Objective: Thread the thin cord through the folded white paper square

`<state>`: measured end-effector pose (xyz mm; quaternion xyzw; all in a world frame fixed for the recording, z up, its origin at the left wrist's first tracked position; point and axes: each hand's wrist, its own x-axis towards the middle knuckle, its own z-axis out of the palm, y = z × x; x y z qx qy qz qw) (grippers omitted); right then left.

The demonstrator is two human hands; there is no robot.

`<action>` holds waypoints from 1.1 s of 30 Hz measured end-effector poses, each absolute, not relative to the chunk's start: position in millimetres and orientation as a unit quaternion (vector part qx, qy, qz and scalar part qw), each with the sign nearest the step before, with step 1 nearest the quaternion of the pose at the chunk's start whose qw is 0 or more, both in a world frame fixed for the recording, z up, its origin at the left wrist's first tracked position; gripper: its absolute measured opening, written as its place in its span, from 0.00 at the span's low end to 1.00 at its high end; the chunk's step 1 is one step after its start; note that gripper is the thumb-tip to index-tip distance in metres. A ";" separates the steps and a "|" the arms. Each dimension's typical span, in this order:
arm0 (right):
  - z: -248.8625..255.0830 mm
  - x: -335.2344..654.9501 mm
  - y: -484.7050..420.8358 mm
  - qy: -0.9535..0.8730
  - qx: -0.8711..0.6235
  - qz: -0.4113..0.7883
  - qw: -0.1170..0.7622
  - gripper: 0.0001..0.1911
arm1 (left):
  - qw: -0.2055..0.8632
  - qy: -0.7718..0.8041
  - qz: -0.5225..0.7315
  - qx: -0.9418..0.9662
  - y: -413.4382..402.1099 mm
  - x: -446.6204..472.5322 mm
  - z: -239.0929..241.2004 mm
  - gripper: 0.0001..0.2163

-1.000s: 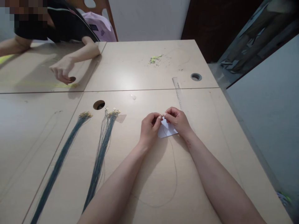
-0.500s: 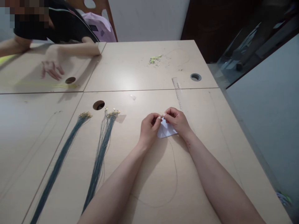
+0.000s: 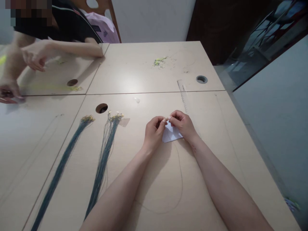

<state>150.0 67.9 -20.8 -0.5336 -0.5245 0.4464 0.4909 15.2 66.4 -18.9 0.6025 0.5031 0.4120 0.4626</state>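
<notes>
My left hand (image 3: 154, 131) and my right hand (image 3: 183, 123) meet fingertip to fingertip over a small white paper (image 3: 171, 136) on the beige table (image 3: 149, 73). Both pinch the end of a thin cord (image 3: 179, 179), which loops back across the table between my forearms. What sits at the pinch is too small to make out. Two bundles of blue-green cords with gold clasps lie to the left: one (image 3: 61, 166) further left, the other (image 3: 104, 154) nearer my left arm.
A clear ruler (image 3: 183, 94) lies beyond my right hand. Cable holes (image 3: 101, 108) (image 3: 201, 79) (image 3: 72, 82) are set in the tabletops. Yellow-green scraps (image 3: 160, 61) lie at the far side. Another person's hands (image 3: 35, 56) (image 3: 9, 93) work at the far left.
My hands have stayed in place, still pinching the cord end. The other person's hand lifted off the table and moved left; their second hand came into view at the left edge.
</notes>
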 end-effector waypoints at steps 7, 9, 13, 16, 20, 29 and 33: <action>-22.2 150.5 67.8 -0.522 -0.535 0.445 0.493 0.06 | 0.461 0.505 0.408 0.606 65.9 15.9 -17.7 0.09; -22.4 150.4 67.8 -0.521 -0.535 0.445 0.494 0.06 | 0.461 0.504 0.410 0.604 65.8 16.2 -17.2 0.09; -21.4 150.2 68.1 -0.523 -0.536 0.446 0.490 0.06 | 0.466 0.502 0.414 0.599 66.2 16.4 -17.3 0.08; -20.5 150.1 67.8 -0.527 -0.540 0.440 0.487 0.07 | 0.467 0.504 0.415 0.596 66.4 16.3 -18.0 0.08; -20.2 149.9 67.3 -0.526 -0.542 0.441 0.485 0.07 | 0.460 0.511 0.416 0.595 66.0 16.4 -18.0 0.08; -19.8 149.5 67.4 -0.522 -0.537 0.446 0.490 0.07 | 0.461 0.505 0.417 0.599 67.3 15.8 -20.4 0.09; -19.1 149.6 67.3 -0.527 -0.539 0.442 0.486 0.07 | 0.464 0.504 0.412 0.600 68.3 15.1 -21.9 0.09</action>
